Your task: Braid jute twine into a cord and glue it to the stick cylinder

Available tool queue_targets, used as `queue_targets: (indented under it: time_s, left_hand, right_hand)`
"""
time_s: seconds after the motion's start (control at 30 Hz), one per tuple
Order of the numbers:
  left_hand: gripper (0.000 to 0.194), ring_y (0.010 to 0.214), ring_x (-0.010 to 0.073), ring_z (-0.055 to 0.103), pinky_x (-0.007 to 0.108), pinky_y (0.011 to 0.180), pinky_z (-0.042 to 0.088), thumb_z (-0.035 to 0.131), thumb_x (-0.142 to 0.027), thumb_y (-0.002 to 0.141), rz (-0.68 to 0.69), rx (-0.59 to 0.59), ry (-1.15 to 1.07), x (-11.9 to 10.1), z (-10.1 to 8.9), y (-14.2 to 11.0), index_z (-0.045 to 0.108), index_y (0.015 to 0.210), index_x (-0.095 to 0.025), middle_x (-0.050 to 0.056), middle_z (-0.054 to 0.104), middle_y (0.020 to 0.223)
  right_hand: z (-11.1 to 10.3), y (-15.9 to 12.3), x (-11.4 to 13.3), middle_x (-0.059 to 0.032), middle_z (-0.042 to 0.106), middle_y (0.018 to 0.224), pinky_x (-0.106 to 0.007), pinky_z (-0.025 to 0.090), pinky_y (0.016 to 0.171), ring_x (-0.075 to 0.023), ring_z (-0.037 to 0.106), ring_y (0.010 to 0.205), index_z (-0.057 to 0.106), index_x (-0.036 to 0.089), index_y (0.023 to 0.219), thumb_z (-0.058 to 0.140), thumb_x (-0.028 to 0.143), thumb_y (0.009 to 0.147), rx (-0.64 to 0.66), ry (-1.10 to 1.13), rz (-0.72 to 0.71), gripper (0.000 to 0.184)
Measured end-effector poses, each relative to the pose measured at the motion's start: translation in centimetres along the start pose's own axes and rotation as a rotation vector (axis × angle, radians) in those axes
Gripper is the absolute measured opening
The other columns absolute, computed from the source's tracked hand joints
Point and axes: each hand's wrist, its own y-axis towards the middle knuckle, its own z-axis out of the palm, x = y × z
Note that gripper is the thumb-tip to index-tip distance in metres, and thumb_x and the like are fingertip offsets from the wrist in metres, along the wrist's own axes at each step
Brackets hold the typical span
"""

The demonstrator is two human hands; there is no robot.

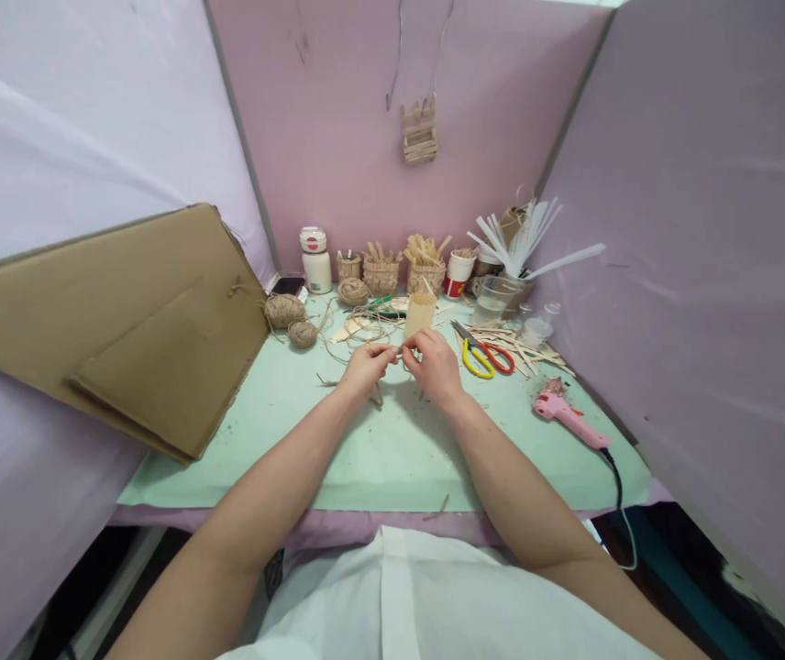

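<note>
Work surface seen from the wearer's head; clock directions are reckoned from the hands, 12 o'clock lying away from the body. The pale green tabletop bears the materials. A large cardboard sheet leans at 9 o'clock, probably to spare bench room. White strips stand fanned between 1 and 2 o'clock. Near 4 o'clock lies a pink glue gun, perhaps set aside to keep its tip clear of the wrists. The left hand and right hand meet at the centre, presumably for fine control. Scissors rest at 3 o'clock, handy to the right hand; a pale wooden cylinder stands just past 12, a twine ball at 10. Smallest, a thin strand, apparently twine, lies between the fingertips: each thumb and forefinger seems to pinch it, the remaining fingers curled.
</note>
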Motion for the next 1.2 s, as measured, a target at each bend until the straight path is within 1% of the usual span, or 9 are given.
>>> queue_targets:
  time_s: [0.23,0.47,0.57,0.73,0.83,0.9,1.0,1.1,1.2]
  left_hand:
    - [0.023,0.049,0.0072,0.034,0.022,0.048,0.024,0.063,-0.037,0.068,0.099,0.053,0.256,-0.3,0.5,-0.4,0.067,0.069,-0.014,-0.002,0.051,0.055]
    - [0.029,0.042,0.0033,0.023,0.023,0.043,0.014,0.067,-0.041,0.066,-0.016,0.042,-0.007,0.0,-0.2,0.0,0.067,0.074,-0.013,-0.001,0.055,0.063]
    - [0.031,0.041,0.0018,0.02,0.023,0.042,0.009,0.07,-0.041,0.064,-0.053,0.073,-0.122,-0.1,-0.3,0.1,0.066,0.075,-0.012,-0.002,0.051,0.061]
    - [0.03,0.041,0.0015,0.022,0.021,0.041,0.009,0.072,-0.04,0.063,-0.068,0.153,-0.208,-0.1,-0.1,0.0,0.064,0.072,-0.012,-0.002,0.046,0.06]
    - [0.03,0.044,0.0026,0.028,0.02,0.041,0.015,0.072,-0.041,0.062,-0.057,0.2,-0.157,-0.2,-0.3,-0.1,0.061,0.067,-0.013,0.0,0.05,0.062]
    - [0.031,0.046,0.004,0.033,0.019,0.042,0.02,0.07,-0.042,0.064,-0.057,0.263,-0.032,-0.8,-1.1,-0.1,0.064,0.072,-0.014,0.001,0.053,0.063]
    - [0.029,0.046,0.0069,0.037,0.02,0.044,0.024,0.069,-0.042,0.064,-0.029,0.383,0.357,-2.5,-3.7,-0.1,0.07,0.077,-0.015,0.0,0.054,0.057]
    - [0.026,0.046,0.0078,0.037,0.022,0.044,0.024,0.067,-0.041,0.066,0.032,0.258,0.585,-4.4,-7.4,0.0,0.072,0.073,-0.016,0.001,0.055,0.056]
    - [0.027,0.047,0.0086,0.039,0.022,0.045,0.026,0.065,-0.041,0.067,0.047,0.182,0.631,-5.3,-10.3,-0.1,0.073,0.074,-0.017,0.002,0.058,0.058]
  right_hand:
    - [0.4,0.7,-2.0,-0.0038,0.059,0.073,-0.029,0.037,0.067,-0.0171,0.05,0.071,0.054,0.019,0.069,0.049,0.022,0.073,-0.132,0.093,0.36,0.008]
    - [0.2,1.3,-2.5,-0.0028,0.063,0.074,-0.026,0.041,0.063,-0.015,0.054,0.067,0.064,0.016,0.08,0.048,0.041,0.076,-0.105,0.59,0.464,0.03]
    - [0.3,1.5,-2.2,-0.0049,0.067,0.082,-0.026,0.043,0.064,-0.015,0.058,0.071,0.067,0.016,0.088,0.044,0.044,0.077,-0.089,0.69,0.53,0.038]
    - [0.0,1.1,-0.9,-0.0056,0.069,0.094,-0.028,0.045,0.078,-0.0168,0.061,0.088,0.067,0.018,0.096,0.051,0.045,0.077,0.083,0.744,0.388,0.037]
    - [0.1,0.8,-0.5,-0.0042,0.07,0.086,-0.031,0.045,0.08,-0.018,0.061,0.084,0.068,0.018,0.088,0.058,0.042,0.073,0.165,0.712,0.279,0.03]
    - [0.2,0.7,-0.7,-0.0036,0.068,0.077,-0.031,0.045,0.077,-0.0182,0.06,0.078,0.068,0.017,0.078,0.058,0.041,0.072,0.116,0.631,0.299,0.026]
    - [0.0,0.9,-1.6,-0.0029,0.064,0.07,-0.029,0.043,0.069,-0.0169,0.055,0.07,0.063,0.017,0.07,0.056,0.041,0.072,-0.054,0.525,0.399,0.025]
    - [-0.4,1.2,-2.5,-0.002,0.06,0.066,-0.027,0.04,0.065,-0.0152,0.051,0.064,0.06,0.017,0.068,0.054,0.041,0.073,-0.162,0.508,0.477,0.025]
    - [-0.5,1.3,-2.9,-0.0016,0.059,0.063,-0.027,0.039,0.061,-0.0151,0.05,0.062,0.059,0.017,0.067,0.052,0.04,0.073,-0.16,0.486,0.525,0.024]
